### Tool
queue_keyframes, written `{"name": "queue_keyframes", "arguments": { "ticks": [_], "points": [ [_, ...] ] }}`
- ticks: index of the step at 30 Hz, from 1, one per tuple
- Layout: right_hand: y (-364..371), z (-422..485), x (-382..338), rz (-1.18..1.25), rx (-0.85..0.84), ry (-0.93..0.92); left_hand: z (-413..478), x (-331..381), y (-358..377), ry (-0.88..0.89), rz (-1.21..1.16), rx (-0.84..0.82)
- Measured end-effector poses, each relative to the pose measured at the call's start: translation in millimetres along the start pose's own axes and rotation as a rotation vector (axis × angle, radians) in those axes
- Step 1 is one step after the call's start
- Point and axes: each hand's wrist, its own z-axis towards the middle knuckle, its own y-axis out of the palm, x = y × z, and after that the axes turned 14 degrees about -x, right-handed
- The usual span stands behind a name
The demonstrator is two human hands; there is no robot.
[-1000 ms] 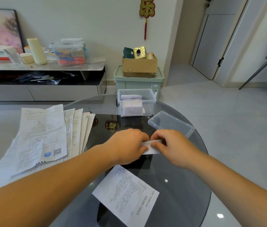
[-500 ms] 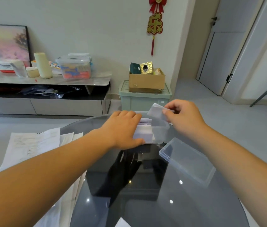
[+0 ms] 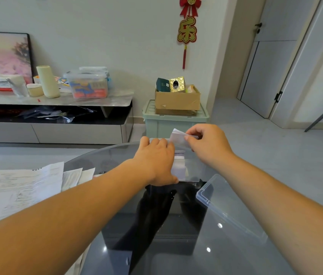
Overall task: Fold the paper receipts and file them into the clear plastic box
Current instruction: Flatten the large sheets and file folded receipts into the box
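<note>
Right hand (image 3: 208, 143) pinches folded receipt (image 3: 178, 138) over clear plastic box (image 3: 194, 169) clasped by left hand (image 3: 156, 161); a rim snag may unfold it.

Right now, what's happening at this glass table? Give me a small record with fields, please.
activity: filing paper into the clear plastic box
right hand: fingers pinch a folded receipt above the open box
left hand: holds the box, thumb on its near wall
contents: filed receipts standing inside
lid: off, lying on the glass table, right of the box
waiting: unfolded receipts stacked on the table's left side
</note>
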Motion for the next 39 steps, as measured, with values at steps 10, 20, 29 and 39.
{"name": "queue_keyframes", "arguments": {
  "ticks": [10,20,29,39],
  "points": [
    [1,3,1,-0.012,-0.043,0.008,2,-3,-3,0.019,-0.051,-0.093],
    [14,18,-5,-0.130,-0.121,0.063,-1,-6,1,0.051,-0.128,-0.048],
    [14,19,-18,-0.314,-0.217,0.157,-5,-14,13,0.100,-0.137,0.108],
    [16,12,-6,-0.239,-0.122,-0.028,-9,-14,18,0.058,-0.178,0.174]
  ]
}}
